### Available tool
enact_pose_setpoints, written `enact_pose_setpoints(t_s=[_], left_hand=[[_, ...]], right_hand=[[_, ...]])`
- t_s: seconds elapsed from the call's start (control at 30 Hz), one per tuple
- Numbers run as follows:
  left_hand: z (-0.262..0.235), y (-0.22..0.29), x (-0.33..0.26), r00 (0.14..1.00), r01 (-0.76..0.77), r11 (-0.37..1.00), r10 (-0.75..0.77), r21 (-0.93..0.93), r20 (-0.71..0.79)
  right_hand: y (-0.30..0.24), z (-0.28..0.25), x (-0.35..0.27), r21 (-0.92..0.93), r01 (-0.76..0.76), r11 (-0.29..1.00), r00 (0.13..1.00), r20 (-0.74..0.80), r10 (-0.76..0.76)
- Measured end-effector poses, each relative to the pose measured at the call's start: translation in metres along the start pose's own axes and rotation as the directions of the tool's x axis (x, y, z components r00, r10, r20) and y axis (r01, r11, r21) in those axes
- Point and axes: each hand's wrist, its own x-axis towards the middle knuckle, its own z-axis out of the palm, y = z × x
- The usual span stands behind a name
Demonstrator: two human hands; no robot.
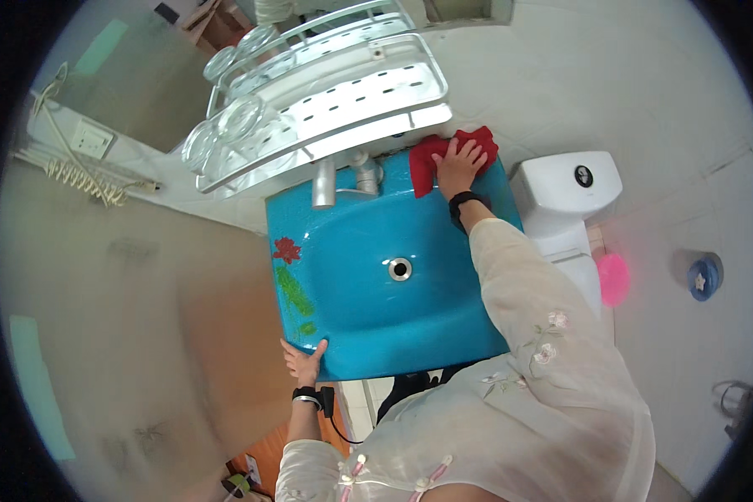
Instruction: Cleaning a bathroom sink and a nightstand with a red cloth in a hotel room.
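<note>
1. Red cloth (424, 167) lies crumpled on the back right corner of the blue basin (393, 322); with the drain (400, 268) as the clock's centre and twelve at the back wall, that is one o'clock.
2. Right hand (458, 171) rests palm down over the cloth, its fingers spread apart; a dark band (458, 207) circles the wrist.
3. Left hand (304, 363) is at half past seven, touching the basin's front left corner; thumb and fingers stand apart, the thumb on the rim.
4. Silver faucet (324, 186) stands at eleven; above it, from ten round to twelve, runs a metal shelf (356, 105), with clear glassware (241, 119) at its left end.
5. On the basin's left side, a red patch (287, 250) sits between nine and ten; a green patch (293, 290) sits between eight and nine.
6. White toilet tank (552, 186) is at two, just beside the basin; a pink round object (613, 280) is at three, farther out.
</note>
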Motion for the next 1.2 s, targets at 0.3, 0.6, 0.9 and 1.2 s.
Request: enact_pose_setpoints(t_s=[0.3,0.6,0.9,1.2], left_hand=[[0.003,-0.004,0.000,0.994,-0.098,0.995,0.096,-0.020,-0.059],[0.009,-0.011,0.000,0.982,-0.132,0.991,0.135,0.035,-0.131],[0.003,-0.011,-0.002,0.978,-0.157,0.987,0.162,0.047,-0.133],[-0.003,-0.007,-0.003,0.979,-0.150,0.988,0.154,0.037,-0.134]], right_hand=[[-0.056,-0.015,-0.046,0.117,0.308,0.944,0.951,-0.059,-0.303],[-0.101,-0.030,-0.124,0.637,-0.101,0.764,0.948,0.294,-0.120],[-0.203,-0.046,-0.163,0.880,-0.237,0.411,0.970,0.237,0.051],[-0.289,-0.047,-0.142,0.468,0.263,0.844,0.964,-0.098,-0.245]])
